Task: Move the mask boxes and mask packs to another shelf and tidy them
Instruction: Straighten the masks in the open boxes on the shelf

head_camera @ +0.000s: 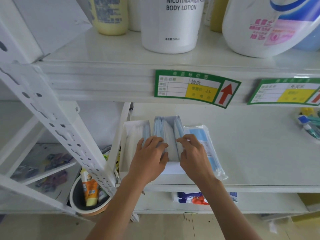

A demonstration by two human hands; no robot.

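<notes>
Both hands, left hand [151, 154] and right hand [194, 154], are gripping the open mask box [170, 134] near the shelf's [259, 153] front-left corner, apparently straightening it; next, alignment against the mask pack [206, 141].

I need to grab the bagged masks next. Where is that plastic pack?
The plastic mask pack lies flat on the middle shelf, right of the open mask boxes, under the right hand.

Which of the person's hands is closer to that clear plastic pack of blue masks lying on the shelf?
Right. The right hand lies against the mask pack's left edge; the left hand is farther left, on the open box.
</notes>
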